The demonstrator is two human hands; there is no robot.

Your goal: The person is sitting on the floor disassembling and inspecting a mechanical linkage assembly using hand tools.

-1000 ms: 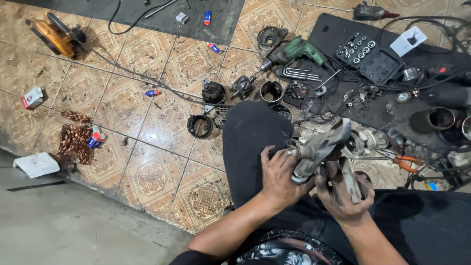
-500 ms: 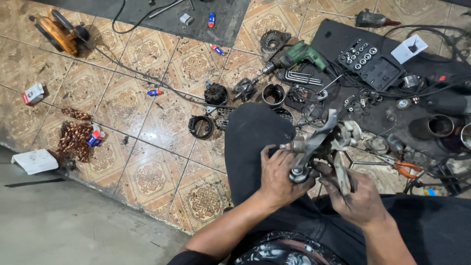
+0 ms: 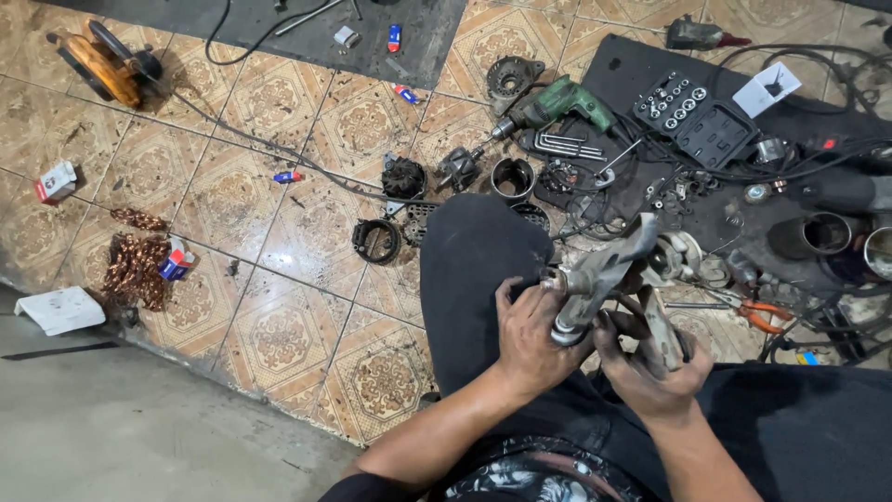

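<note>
While braced over the knee, left hand [image 3: 531, 336] and right hand [image 3: 646, 372], each grip tight on the grey metal housing [image 3: 599, 274].

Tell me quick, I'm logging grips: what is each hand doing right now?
Left hand: closed around the grey metal tool body.
Right hand: closed on the same tool body, gripping its lower end.

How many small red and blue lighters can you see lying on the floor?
3, maybe more hidden in the clutter: one lighter on the dark mat at the top, one on the tile just below the mat, one beside the black cable mid-floor.
</note>
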